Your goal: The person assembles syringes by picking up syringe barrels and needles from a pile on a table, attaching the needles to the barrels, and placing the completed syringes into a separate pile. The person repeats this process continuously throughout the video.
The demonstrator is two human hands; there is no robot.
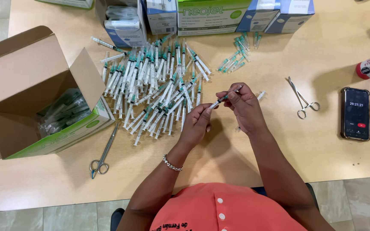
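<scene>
So both hands are on one thin clear plastic syringe with a green-tipped cap (222,99), held just above the middle of the pale wooden desk (279,154). Left hand (196,124) pinches the lower end with narrow fingers, right hand (245,107) pinches the upper end the same way. Just beside them, toward the far edge, a big loose heap of matching green-capped syringes (159,81) is spread out, with a smaller bunch (236,57) near the far boxes. The open cardboard box (35,94) at the left edge holds bagged stuff. Looks like plenty is handled, hard to say how many remain.
</scene>
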